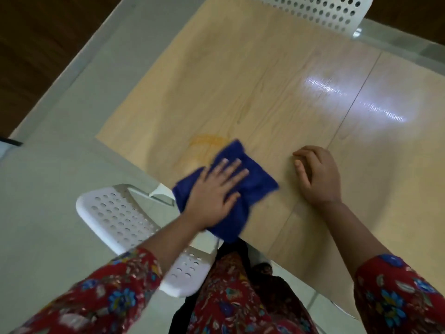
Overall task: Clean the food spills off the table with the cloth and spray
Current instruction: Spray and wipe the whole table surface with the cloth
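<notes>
While the glossy wood-grain table [265, 80] stands on pale floor tiles [60, 189], your blue cloth [257, 186] lies at its near edge under your left hand [212, 191], fingers flat and spread to bear down; your right hand [320, 177] rests loosely curled, empty, probably bracing. An orange smear [207, 143] lies just beyond the cloth.

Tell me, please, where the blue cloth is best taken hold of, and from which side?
Probably the right edge of the cloth, pinched from the right: it lies bunched in folds there, clear of the left hand pressing flat on its middle. The right hand rests on the table just beside it.
</notes>
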